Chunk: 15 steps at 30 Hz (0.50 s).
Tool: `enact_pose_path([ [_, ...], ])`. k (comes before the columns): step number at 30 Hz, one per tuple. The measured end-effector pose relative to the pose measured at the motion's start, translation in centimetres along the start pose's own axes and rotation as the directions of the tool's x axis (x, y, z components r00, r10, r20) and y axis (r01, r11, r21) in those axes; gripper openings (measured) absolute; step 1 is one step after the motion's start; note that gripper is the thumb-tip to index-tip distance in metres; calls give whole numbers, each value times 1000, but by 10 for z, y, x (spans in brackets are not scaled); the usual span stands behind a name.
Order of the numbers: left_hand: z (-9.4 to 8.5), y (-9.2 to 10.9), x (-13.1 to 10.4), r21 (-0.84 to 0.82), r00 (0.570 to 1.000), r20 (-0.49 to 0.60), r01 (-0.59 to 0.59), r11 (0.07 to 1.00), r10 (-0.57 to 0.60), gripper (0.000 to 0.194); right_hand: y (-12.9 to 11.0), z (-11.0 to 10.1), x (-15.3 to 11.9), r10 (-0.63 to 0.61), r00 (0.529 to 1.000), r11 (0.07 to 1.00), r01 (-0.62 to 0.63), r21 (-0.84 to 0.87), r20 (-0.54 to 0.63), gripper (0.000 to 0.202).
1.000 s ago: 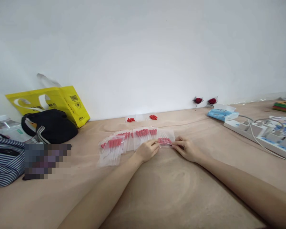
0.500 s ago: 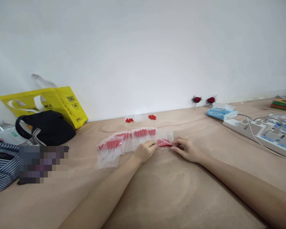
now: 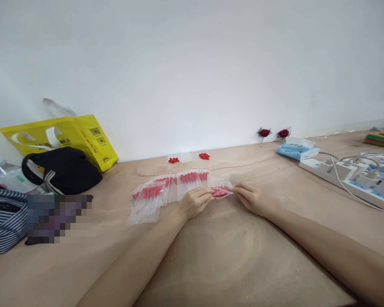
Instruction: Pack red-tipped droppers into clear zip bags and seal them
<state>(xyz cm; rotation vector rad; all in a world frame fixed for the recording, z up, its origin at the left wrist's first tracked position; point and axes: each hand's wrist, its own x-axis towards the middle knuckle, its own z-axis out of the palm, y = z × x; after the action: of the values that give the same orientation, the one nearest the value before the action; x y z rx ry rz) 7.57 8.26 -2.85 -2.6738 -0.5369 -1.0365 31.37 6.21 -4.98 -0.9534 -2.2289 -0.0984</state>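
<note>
Between my hands is a clear zip bag (image 3: 222, 192) of red-tipped white sticks, its open-looking edge facing me. My left hand (image 3: 194, 202) pinches the bag's left side, and my right hand (image 3: 250, 199) pinches its right corner. Just left of it, several more zip bags lie overlapping on the table: one bag (image 3: 192, 178) behind my left hand, and another bag (image 3: 147, 202) farther left with red tips toward the top. Whether the held bag's seal is closed I cannot tell.
Two small heaps of red pieces (image 3: 204, 156) lie on clear bags by the wall. A yellow bag (image 3: 92, 138) and black pouch (image 3: 72, 170) stand left. Right are a blue tissue pack (image 3: 296, 151), a power strip (image 3: 348, 181) with cables, and two red roses (image 3: 265, 133).
My right hand has closed its fingers onto the bag's right corner. The bag's near edge now looks drawn tighter between both hands. My left hand has shifted slightly right.
</note>
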Motion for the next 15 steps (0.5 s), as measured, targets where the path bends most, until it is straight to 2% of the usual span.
enact_pose_path([
  [5, 2, -1, -3, -19, 995, 32, 92, 996, -91, 18, 1, 1, 0, -27, 999, 998, 29, -59, 34, 29],
  [8, 2, -2, -4, -53, 992, 63, 110, 993, -107, 18, 4, 2, 1, -14, 999, 998, 17, -56, 52, 26],
  [15, -1, -3, -3, -26, 961, 256, 116, 993, -106, 19, 8, 5, 5, -6, 997, 995, -2, 96, 82, 22],
])
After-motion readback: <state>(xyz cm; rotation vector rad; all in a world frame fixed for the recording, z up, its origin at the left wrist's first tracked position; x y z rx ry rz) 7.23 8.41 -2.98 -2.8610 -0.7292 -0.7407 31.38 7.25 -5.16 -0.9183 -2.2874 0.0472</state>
